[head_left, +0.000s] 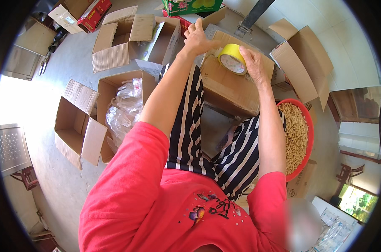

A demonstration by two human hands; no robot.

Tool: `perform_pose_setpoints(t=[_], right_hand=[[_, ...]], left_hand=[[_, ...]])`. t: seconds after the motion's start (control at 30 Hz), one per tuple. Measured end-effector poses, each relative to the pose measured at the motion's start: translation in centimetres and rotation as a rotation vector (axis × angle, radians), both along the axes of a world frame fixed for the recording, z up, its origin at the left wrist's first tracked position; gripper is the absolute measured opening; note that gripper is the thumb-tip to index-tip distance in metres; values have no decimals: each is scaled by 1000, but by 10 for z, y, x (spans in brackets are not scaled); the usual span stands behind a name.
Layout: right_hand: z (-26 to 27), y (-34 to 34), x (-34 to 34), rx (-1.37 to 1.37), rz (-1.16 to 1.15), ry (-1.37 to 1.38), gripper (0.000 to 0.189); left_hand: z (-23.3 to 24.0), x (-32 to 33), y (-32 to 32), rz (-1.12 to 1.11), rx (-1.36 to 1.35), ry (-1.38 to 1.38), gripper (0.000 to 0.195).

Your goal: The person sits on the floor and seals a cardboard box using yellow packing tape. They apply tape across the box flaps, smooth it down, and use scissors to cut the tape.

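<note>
My right hand (256, 64) grips a roll of yellow adhesive tape (230, 52) by its right rim, just above a closed cardboard box (231, 85) that stands before my knees. To the left of the roll, my left hand (197, 39) is raised over the box's far left corner, its fingers spread and nothing seen in them. Whether a strip of tape runs between the hands cannot be told. Beside my right knee lies a red basin (311, 135) full of peanuts in their shells (293, 138).
Open cardboard boxes stand at left (94, 132), far left (110, 60) and right (297, 60). One box (104, 82) by my left leg holds clear plastic bags (127, 104). A green carton (190, 7) lies beyond my left hand, and a dark metal post (253, 17) rises behind the closed box.
</note>
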State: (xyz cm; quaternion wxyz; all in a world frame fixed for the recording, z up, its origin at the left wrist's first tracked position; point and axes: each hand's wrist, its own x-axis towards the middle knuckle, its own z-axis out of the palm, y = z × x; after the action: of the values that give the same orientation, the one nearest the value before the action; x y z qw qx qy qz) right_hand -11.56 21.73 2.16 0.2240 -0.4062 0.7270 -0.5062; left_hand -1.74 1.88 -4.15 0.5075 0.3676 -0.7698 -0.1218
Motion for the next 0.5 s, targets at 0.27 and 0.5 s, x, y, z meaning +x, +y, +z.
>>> perform_pose_setpoints(t=[0.27,0.5], right_hand=[[-4,-1,-4,-17,11,-16,54],[1,0,3,-48,16,-126,47]], left_hand=[[38,18,5,-731,864,-359,48],[49,26,7,-828,898,-515,42]])
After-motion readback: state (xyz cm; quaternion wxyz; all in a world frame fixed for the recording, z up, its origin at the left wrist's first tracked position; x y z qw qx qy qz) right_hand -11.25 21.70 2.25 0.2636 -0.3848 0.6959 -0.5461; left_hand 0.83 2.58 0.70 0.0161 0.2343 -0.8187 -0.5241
